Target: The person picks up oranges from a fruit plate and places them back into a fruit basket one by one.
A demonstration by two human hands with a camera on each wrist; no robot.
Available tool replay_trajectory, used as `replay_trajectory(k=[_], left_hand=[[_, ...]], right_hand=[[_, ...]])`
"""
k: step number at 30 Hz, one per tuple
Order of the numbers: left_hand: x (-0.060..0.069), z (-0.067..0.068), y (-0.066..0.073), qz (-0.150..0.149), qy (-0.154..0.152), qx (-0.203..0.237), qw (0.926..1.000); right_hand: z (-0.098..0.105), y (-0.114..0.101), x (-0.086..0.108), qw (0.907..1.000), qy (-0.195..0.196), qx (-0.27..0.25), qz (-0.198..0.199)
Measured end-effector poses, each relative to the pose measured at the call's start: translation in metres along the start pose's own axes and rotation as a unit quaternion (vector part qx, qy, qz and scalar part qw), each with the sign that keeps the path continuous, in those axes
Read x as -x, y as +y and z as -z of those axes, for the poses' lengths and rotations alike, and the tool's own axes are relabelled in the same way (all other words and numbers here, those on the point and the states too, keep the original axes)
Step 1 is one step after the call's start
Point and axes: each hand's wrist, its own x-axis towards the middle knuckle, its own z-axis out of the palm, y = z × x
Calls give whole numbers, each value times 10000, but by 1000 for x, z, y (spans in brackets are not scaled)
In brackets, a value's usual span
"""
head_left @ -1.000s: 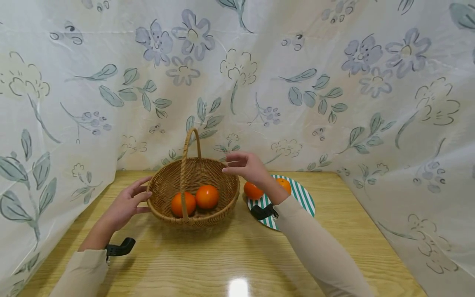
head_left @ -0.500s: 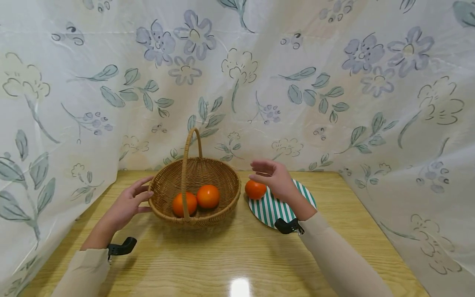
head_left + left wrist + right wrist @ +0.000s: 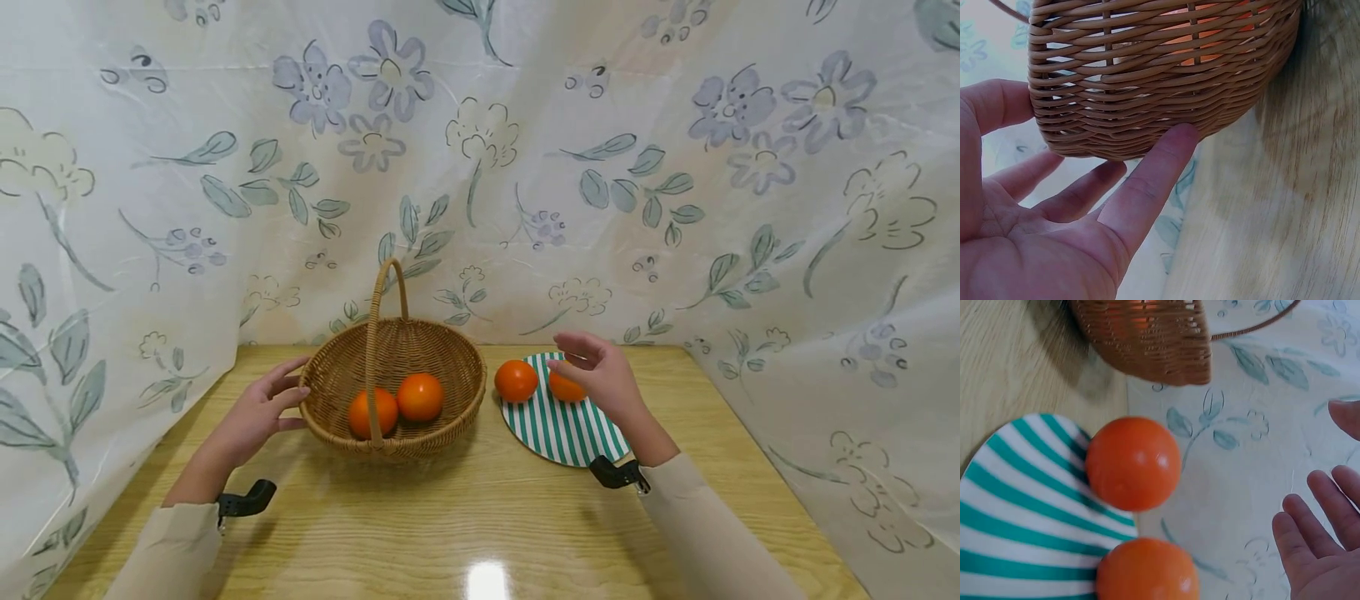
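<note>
A wicker basket with a tall handle holds two orange-red fruits. At the basket's left rim, my left hand rests with its fingers spread; in the left wrist view the fingertips of this hand touch the woven side. My right hand is over the striped round mat, relaxed and holding nothing, partly covering one orange fruit. Another fruit sits at the mat's left edge. The right wrist view shows both mat fruits, one nearer the basket, and the empty right hand.
The wooden table carries the basket on the left and the mat on the right. A floral curtain hangs behind the table and along both sides.
My right hand has moved right, from above the basket's right rim to over the mat. The left hand and the basket look unmoved.
</note>
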Motion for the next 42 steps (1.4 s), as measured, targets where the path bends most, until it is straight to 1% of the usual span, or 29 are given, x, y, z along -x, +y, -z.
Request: replay_trajectory(k=[4, 12, 18, 21, 24, 26, 28, 31, 33, 37, 42], left_hand=[[-1, 0, 0, -18, -6, 26, 10000], [-2, -1, 1, -44, -81, 83, 9999], [-2, -1, 0, -6, -72, 143, 9999], [-1, -1, -1, 7, -69, 181, 9998], [-1, -1, -1, -6, -62, 203, 9998], [0, -1, -2, -19, -59, 215, 9998], [0, 0, -2, -29, -57, 210, 9998], [0, 0, -2, -33, -50, 216, 9997], [0, -1, -1, -30, -44, 219, 9997], [0, -1, -1, -25, -33, 209, 9998], [0, 0, -1, -25, -24, 154, 9999]], right_hand=[[6, 12, 5, 9998, 184, -67, -12], [13, 34, 9, 9980, 622, 102, 36], [16, 40, 10, 9959, 831, 306, -177], [16, 44, 9, 9952, 911, 251, -262], [15, 35, 11, 9950, 913, 127, -395], [15, 38, 8, 9947, 915, 100, -452], [15, 42, 6, 9948, 882, 65, -514], [15, 64, -2, 9953, 830, 76, -501], [14, 71, -4, 9957, 737, 72, -559], [13, 78, -7, 9948, 594, 145, -819], [8, 82, -12, 9913, 433, 340, -1193]])
